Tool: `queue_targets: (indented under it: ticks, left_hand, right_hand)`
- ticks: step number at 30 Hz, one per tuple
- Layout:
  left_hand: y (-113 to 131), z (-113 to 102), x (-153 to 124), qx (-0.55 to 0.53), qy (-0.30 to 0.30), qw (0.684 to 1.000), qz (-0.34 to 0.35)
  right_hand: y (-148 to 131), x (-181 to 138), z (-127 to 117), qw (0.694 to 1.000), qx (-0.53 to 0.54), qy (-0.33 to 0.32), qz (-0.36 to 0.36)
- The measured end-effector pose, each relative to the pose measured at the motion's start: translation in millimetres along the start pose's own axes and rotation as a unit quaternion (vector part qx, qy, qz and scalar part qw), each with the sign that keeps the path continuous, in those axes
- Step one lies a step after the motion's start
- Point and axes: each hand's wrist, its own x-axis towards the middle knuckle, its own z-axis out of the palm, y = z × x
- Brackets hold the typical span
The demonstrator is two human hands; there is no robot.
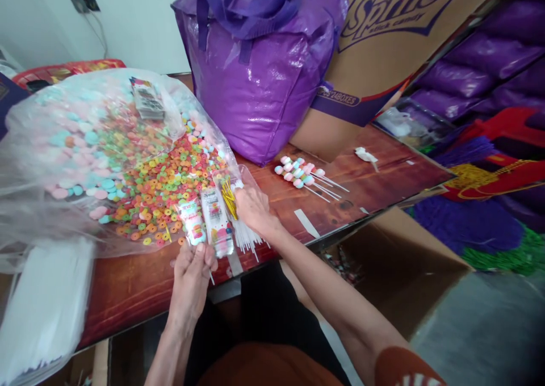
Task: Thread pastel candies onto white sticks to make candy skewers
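Observation:
My left hand (192,269) is closed around the bottom of a wrapped candy stick (192,221), with its stick poking out below the fingers. My right hand (255,207) reaches over a bundle of white sticks (247,239), its fingers curled beside a bunch of gold twist ties (229,197). Whether a tie is pinched in those fingers is hidden. Between the hands lies a stack of printed clear wrappers (216,218). Beyond them, loose candy rings (159,196) and pastel marshmallows (79,159) spread across a clear plastic bag (25,113).
Several marshmallow skewers (296,172) lie on the wooden table (285,204) at right. A purple bag (259,74) and a large cardboard box (383,40) stand behind. More white sticks (46,306) fill a bundle at left. An open carton (404,261) sits below the table's edge.

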Motion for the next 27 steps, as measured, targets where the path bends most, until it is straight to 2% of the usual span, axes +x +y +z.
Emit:
queue_targets:
  ticks: [5, 8, 10, 12, 14, 16, 18, 22, 24, 27]
  left_hand:
    - [0.7, -2.4, 5.4, -0.029, 0.02, 0.999, 0.026]
    - [1.1, -2.6, 9.3, -0.024, 0.027, 0.999, 0.016]
    - [0.6, -1.3, 11.1, -0.02, 0.026, 0.999, 0.003]
    - [-0.7, 1.3, 11.8, -0.016, 0.028, 0.999, -0.019]
    - [-3.1, 5.4, 11.4, -0.01, 0.033, 0.999, -0.034]
    - [-6.2, 10.2, 9.7, 0.005, 0.037, 0.999, -0.035]
    - [-9.8, 14.7, 7.0, 0.026, 0.043, 0.998, -0.026]
    - [-15.8, 18.3, 1.1, 0.061, 0.026, 0.998, -0.021]
    - [-17.4, 18.1, -1.6, 0.069, -0.001, 0.997, -0.02]
    - [-17.3, 18.5, -5.5, 0.05, -0.023, 0.998, -0.025]
  right_hand:
    - [4.5, 5.8, 8.6, 0.999, 0.027, 0.014, -0.013]
    - [13.9, 4.8, 12.9, 0.989, 0.125, 0.072, -0.011]
    - [19.6, -1.4, 14.8, 0.962, 0.235, 0.133, -0.037]
    - [21.0, -15.5, 16.4, 0.915, 0.355, 0.173, -0.089]
    - [16.3, -36.5, 19.8, 0.866, 0.452, 0.158, -0.145]
    - [6.7, -59.6, 27.3, 0.828, 0.523, 0.102, -0.173]
    - [-4.2, -78.3, 38.9, 0.793, 0.586, 0.062, -0.159]
    - [-16.4, -93.2, 62.3, 0.74, 0.667, 0.06, -0.053]
    - [-16.4, -94.5, 67.7, 0.734, 0.677, 0.06, -0.015]
    - [-14.7, -97.6, 66.6, 0.757, 0.648, 0.082, -0.003]
